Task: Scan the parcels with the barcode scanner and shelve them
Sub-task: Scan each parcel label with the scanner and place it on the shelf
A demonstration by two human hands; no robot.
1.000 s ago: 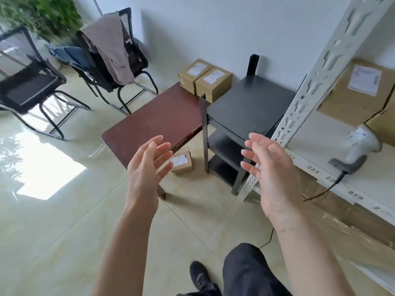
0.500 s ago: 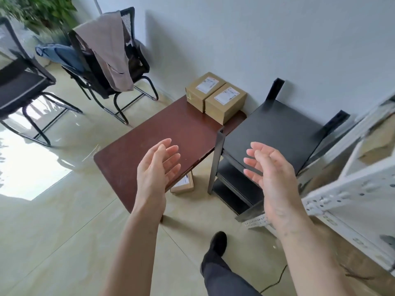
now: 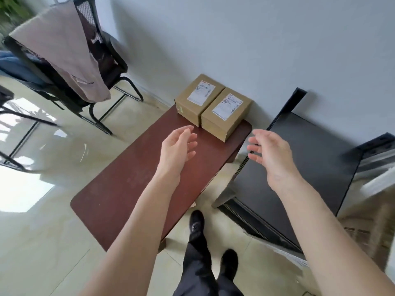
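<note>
Two brown cardboard parcels with white labels stand side by side at the far end of a dark red table [image 3: 132, 189], against the wall: the left parcel [image 3: 197, 98] and the right parcel [image 3: 226, 113]. My left hand [image 3: 178, 148] hovers over the table just short of them, fingers relaxed and holding nothing. My right hand [image 3: 270, 154] is stretched out to the right of the parcels, above the gap beside the table, fingers spread and empty. No barcode scanner is in view.
A black shelf unit [image 3: 303, 167] stands right of the table against the wall. A white metal rack [image 3: 376, 180] shows blurred at the right edge. A black chair [image 3: 100, 56] draped with a beige garment [image 3: 62, 52] stands at the left. My feet [image 3: 196, 225] are on the tiled floor.
I have walked closer to the table and turned left. The rack and scanner have left the view. Both hands have reached forward toward the two parcels.
</note>
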